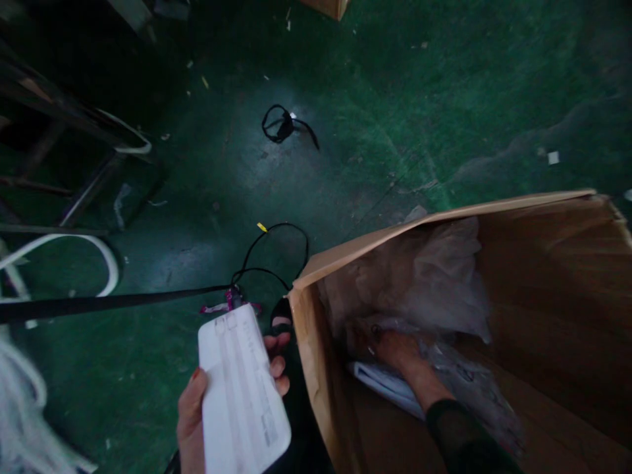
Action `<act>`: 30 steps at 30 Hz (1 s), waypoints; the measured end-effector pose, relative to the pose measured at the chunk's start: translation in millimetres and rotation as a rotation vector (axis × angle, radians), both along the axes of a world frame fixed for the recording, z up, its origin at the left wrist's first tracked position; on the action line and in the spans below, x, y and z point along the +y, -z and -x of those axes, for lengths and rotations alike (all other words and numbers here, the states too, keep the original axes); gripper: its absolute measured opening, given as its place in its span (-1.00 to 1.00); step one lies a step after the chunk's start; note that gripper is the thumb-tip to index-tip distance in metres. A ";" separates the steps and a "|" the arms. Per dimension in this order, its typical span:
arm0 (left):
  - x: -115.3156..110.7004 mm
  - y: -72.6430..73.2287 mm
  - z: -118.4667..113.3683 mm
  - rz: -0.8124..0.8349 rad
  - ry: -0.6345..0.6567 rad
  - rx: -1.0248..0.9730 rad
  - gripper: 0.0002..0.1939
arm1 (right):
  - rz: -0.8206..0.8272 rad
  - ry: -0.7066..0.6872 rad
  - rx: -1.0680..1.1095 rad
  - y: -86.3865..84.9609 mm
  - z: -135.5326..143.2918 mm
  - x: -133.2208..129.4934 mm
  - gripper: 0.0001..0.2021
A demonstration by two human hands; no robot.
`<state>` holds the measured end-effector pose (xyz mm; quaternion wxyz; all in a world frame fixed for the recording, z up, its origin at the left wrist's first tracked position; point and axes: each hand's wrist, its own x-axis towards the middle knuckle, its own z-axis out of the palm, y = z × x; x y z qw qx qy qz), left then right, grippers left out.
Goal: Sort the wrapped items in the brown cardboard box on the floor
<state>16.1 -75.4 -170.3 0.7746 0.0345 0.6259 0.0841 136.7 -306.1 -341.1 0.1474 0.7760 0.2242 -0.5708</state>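
Observation:
My left hand (197,415) holds a flat white rectangular pack (241,395) low over the green floor, thumb on its left edge and fingers curled round the right edge. My right hand (395,352) reaches down into a large open cardboard box (316,368) at the right. It rests on clear plastic wrapping (434,283) and touches another white pack (390,388) lying at the bottom. Whether its fingers grip that pack is hidden by the plastic.
A coiled black cable (284,125) lies on the green floor (375,118) further out, and a second black cable loop (276,253) with a yellow tag lies by the box corner. A black strap (113,304) crosses at left. Metal frame legs (89,191) and white tubing (106,253) stand at left.

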 end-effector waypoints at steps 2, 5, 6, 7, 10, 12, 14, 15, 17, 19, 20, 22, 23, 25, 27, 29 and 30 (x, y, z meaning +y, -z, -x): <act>-1.0 -2.9 -3.8 -0.012 0.009 0.042 -0.44 | 0.020 0.063 -0.056 9.5 -23.2 6.0 -0.58; -3.5 -8.1 -11.3 -0.004 0.033 0.100 -0.46 | -0.047 0.094 -0.309 13.0 -59.5 10.1 -0.57; -4.3 -9.4 -13.4 -0.002 0.038 0.114 -0.45 | -0.063 0.116 -0.435 11.5 -70.1 9.3 -0.53; -5.0 -10.2 -15.1 -0.004 0.042 0.127 -0.44 | -0.069 0.150 -0.562 8.9 -79.1 7.0 -0.49; -6.1 -10.3 -16.8 -0.008 0.034 0.144 -0.45 | -0.092 0.287 -0.734 -3.7 -93.8 -7.7 -0.57; -5.8 -8.0 -14.7 0.005 0.027 0.134 -0.50 | -0.138 0.407 -0.737 -14.4 -94.4 -21.8 -0.68; -4.9 -4.5 -10.2 0.016 0.022 0.104 -0.53 | -0.140 0.581 -0.837 -24.4 -92.9 -36.5 -0.68; -4.5 -2.8 -7.7 0.021 0.022 0.088 -0.52 | -0.130 0.660 -0.930 -28.1 -93.1 -43.2 -0.60; -4.3 -0.4 -3.7 0.041 0.033 0.079 -0.44 | -0.118 0.765 -1.065 -31.2 -97.2 -53.8 -0.36; -5.1 -0.4 -2.7 0.040 0.058 0.113 -0.37 | -0.110 0.784 -0.998 -28.6 -105.5 -59.1 -0.26; -5.9 -1.2 -3.5 0.031 0.074 0.133 -0.35 | -0.093 0.761 -0.907 -25.8 -110.2 -59.6 -0.28; -8.1 -3.4 -6.1 0.008 0.102 0.141 -0.34 | -0.047 0.666 -0.709 -19.8 -118.0 -57.5 -0.40; -9.3 -4.3 -7.2 0.008 0.114 0.132 -0.33 | -0.029 0.616 -0.653 -17.3 -120.6 -55.7 -0.47; -11.0 -5.1 -8.1 0.028 0.128 0.121 -0.32 | -0.015 0.567 -0.636 -14.8 -123.2 -52.7 -0.54; -11.8 -4.4 -6.9 0.017 0.140 0.133 -0.32 | -0.032 0.576 -0.652 -14.6 -123.5 -52.1 -0.56; -12.1 -3.7 -5.3 -0.027 0.162 0.150 -0.36 | -0.068 0.585 -0.672 -14.0 -123.5 -54.4 -0.58; -12.2 -3.7 -4.7 -0.049 0.171 0.156 -0.39 | -0.091 0.590 -0.682 -12.7 -124.0 -56.3 -0.59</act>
